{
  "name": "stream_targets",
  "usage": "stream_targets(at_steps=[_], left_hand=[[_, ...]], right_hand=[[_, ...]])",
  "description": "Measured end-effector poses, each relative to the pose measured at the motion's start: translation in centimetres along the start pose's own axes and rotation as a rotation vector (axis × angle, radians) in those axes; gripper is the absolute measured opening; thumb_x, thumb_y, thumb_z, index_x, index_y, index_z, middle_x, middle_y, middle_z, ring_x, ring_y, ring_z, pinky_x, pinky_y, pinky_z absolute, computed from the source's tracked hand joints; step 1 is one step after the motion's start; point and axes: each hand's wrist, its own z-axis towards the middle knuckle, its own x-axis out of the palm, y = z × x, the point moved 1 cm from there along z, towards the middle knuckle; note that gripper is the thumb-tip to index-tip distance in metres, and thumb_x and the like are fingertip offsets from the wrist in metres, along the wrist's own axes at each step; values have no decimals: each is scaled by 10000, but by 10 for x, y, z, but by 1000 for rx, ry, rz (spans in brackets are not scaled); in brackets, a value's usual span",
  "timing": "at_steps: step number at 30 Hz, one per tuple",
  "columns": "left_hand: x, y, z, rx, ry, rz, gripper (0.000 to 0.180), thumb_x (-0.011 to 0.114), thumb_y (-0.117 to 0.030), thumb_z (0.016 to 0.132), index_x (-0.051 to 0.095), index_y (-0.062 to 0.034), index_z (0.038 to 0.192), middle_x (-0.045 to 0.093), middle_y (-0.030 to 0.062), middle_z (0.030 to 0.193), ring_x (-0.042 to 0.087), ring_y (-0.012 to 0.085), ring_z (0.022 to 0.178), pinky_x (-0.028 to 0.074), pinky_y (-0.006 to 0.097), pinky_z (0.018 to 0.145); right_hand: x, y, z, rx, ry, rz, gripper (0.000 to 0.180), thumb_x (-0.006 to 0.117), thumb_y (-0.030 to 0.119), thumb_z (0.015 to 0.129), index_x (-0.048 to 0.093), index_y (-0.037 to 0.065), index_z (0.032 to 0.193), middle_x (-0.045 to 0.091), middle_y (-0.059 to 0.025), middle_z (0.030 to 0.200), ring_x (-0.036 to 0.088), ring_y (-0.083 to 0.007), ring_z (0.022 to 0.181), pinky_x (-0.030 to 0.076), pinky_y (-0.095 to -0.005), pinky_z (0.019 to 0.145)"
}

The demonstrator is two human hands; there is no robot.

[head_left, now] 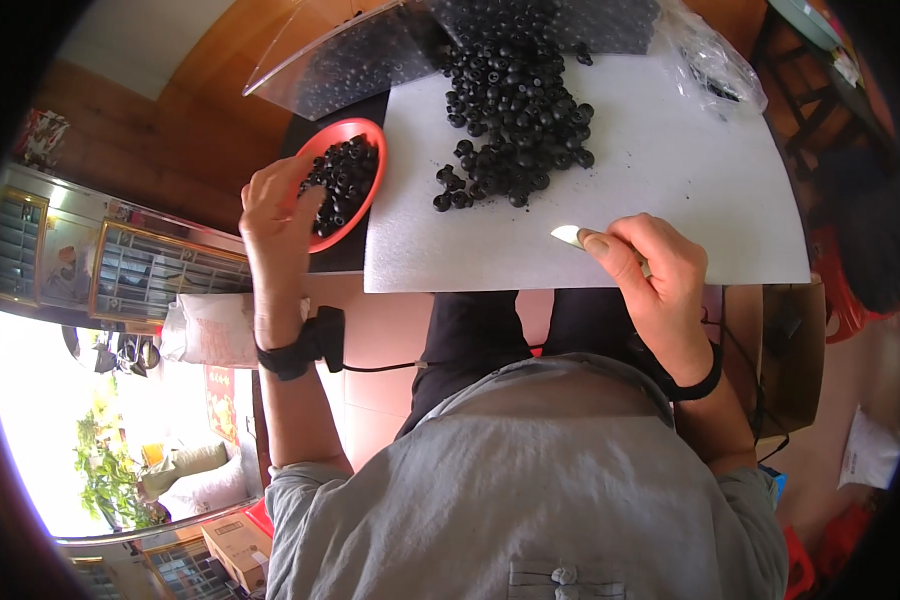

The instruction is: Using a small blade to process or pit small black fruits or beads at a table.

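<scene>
My left hand (278, 215) hovers at the left rim of a red plastic bowl (379, 152), its thumb and fingers apart and nothing visible between them. Small round black parts (350, 180) fill much of that bowl. My right hand (652, 262) is closed in a pinch over the white foam sheet (450, 250), near its front edge. From its fingertips a short, shiny knife blade (567, 235) points left; the handle is hidden in the hand. A heap of black, ball-like parts with holes (515, 120) spreads over the sheet's far middle, with several loose ones at its near end.
Clear plastic panels (355, 65) stand behind the heap. A crumpled clear bag (715, 70) lies at the far right of the sheet. Below the table's right side is an open cardboard box (795, 350). A black cable (380, 368) runs from my left wristband.
</scene>
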Motion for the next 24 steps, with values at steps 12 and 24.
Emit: stream_targets(at_steps=[12, 24], left_hand=[[76, -48, -15, 22, 343, -98, 164, 799, -58, 829, 753, -17, 980, 630, 96, 865, 613, 275, 881, 531, 402, 749], [60, -44, -11, 125, 421, -118, 246, 705, 38, 776, 758, -28, 1008, 610, 94, 863, 608, 274, 900, 535, 378, 739]], right_hand=[[3, -2, -2, -5, -7, -16, 202, 786, 132, 945, 666, 29, 819, 622, -60, 682, 537, -196, 584, 405, -338, 538], [4, -2, -3, -30, -11, -29, 196, 792, 106, 932, 656, 31, 814, 623, -54, 687, 542, -197, 587, 405, -337, 538]])
